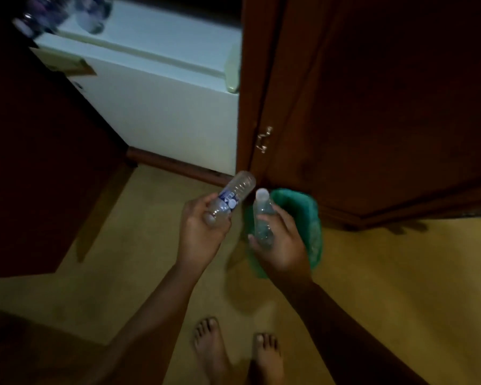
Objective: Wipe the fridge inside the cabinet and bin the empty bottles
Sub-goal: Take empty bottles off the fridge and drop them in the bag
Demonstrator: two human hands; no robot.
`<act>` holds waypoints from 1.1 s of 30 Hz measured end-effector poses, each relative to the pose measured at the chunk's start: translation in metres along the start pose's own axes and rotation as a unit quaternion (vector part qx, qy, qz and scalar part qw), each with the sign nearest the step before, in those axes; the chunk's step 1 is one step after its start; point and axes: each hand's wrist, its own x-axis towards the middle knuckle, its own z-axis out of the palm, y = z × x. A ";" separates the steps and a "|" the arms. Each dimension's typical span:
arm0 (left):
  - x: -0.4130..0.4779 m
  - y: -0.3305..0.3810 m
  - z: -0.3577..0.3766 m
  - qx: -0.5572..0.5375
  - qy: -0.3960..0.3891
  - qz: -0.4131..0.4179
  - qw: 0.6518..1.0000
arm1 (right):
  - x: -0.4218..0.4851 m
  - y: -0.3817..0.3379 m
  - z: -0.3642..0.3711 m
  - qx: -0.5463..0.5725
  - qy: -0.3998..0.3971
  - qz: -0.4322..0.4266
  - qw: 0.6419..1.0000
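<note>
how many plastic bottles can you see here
2 for sure: a labelled bottle in the left hand, a plain bottle in the right hand with the green cloth. Blurred bottles on top of the fridge are too smeared to count.

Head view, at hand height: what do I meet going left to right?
Left hand → clear plastic bottle with blue-and-white label → plain clear plastic bottle → crumpled green cloth. The right hand overlaps the plain bottle and the cloth, so it is left out.
</note>
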 end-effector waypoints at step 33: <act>0.100 0.009 -0.142 0.051 0.104 0.038 0.993 | 0.130 -0.142 0.038 0.009 0.007 -0.103 0.995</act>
